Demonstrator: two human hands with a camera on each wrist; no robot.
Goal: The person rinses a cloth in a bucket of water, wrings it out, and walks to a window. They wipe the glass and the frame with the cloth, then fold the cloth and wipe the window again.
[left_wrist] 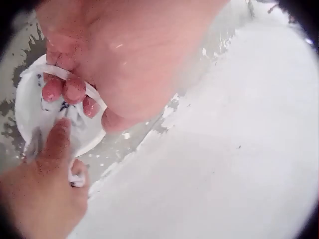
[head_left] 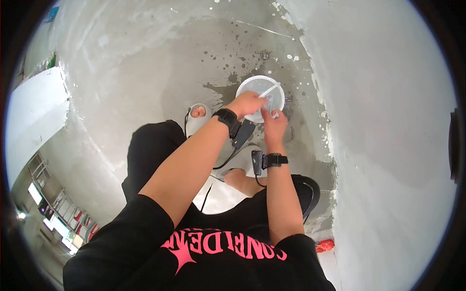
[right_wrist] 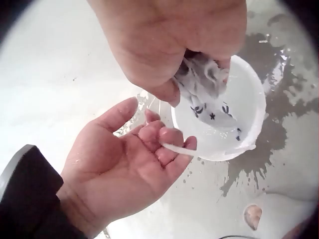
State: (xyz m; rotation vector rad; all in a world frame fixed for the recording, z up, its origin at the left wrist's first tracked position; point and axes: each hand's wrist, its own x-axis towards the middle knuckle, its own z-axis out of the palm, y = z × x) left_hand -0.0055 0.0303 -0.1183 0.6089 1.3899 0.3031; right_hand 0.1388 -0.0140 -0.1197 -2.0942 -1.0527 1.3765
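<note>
A small white bucket [head_left: 260, 77] stands on the wet floor just beyond the feet. My left hand [head_left: 246, 103] reaches over its near left rim, palm up in the right wrist view, with fingers curled round the thin white bucket handle [head_left: 271, 90]. Bunched in my right hand [head_left: 275, 127] is a wet white cloth [right_wrist: 204, 97] with small dark prints. Part of the cloth hangs down over the bucket's opening. Both hands are close together above the near rim, the right fingertips [left_wrist: 61, 130] pointing towards the left fingers.
Dark wet splashes [head_left: 233, 77] and white paint spots mark the floor around the bucket. A pale wall [head_left: 388, 121] rises along the right, and a low white wall [head_left: 39, 116] stands at the left. A slippered foot [head_left: 198, 112] is near the bucket. Something red [head_left: 324, 245] lies by the wall's base.
</note>
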